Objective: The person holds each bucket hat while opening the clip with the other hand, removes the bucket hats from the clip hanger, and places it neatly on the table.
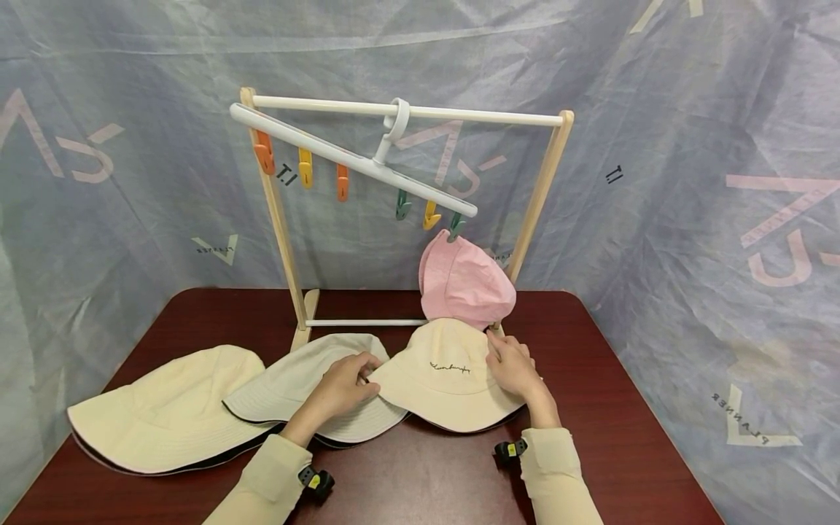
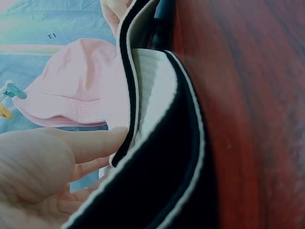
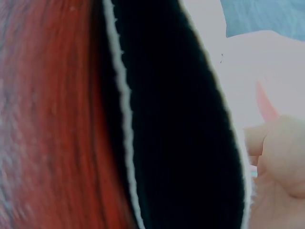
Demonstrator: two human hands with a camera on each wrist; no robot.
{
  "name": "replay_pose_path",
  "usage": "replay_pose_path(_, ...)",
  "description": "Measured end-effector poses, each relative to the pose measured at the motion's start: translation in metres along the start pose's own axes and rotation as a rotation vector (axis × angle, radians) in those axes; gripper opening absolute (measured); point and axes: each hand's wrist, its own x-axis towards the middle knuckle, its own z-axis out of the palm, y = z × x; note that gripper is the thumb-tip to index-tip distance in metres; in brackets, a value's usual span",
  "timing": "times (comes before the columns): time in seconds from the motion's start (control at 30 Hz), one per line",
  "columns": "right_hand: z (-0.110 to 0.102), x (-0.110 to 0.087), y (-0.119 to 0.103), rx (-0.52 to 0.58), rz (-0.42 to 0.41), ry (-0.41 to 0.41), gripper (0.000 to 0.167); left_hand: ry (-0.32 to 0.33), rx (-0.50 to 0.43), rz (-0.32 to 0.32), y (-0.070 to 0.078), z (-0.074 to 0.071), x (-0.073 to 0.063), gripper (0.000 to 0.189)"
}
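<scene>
A cream bucket hat with dark script on its front and a black lining sits at the middle of the table. My left hand pinches the left edge of its brim, the thumb on one side and the other fingers partly hidden behind. At the hat's right side, my right hand holds the brim and crown, with some fingertips out of sight. Just behind hangs a pink bucket hat, its brim caught in a green clip. Under my left forearm lies a pale grey bucket hat.
Another cream bucket hat lies at the left, overlapped by the grey one. A wooden rack stands behind, and a white clip hanger hangs aslant from its top bar. Several coloured clips hang along it. Printed grey cloth surrounds the dark red table.
</scene>
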Motion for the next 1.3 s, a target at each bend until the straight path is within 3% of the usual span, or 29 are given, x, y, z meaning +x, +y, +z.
replay_pose_path(0.53, -0.014, 0.0, -0.006, 0.053, -0.107, 0.085, 0.05, 0.012, -0.003, 0.033, 0.002, -0.007, 0.001, 0.029)
replay_pose_path(0.93, -0.024, -0.003, -0.015, 0.098, -0.138, 0.166, 0.046, 0.053, -0.018, 0.02, 0.003, -0.01, 0.004, 0.031)
replay_pose_path(1.3, -0.029, -0.004, -0.02, 0.113, -0.181, 0.242, 0.044, 0.105, -0.025, 0.059, 0.006, -0.013, 0.006, 0.028)
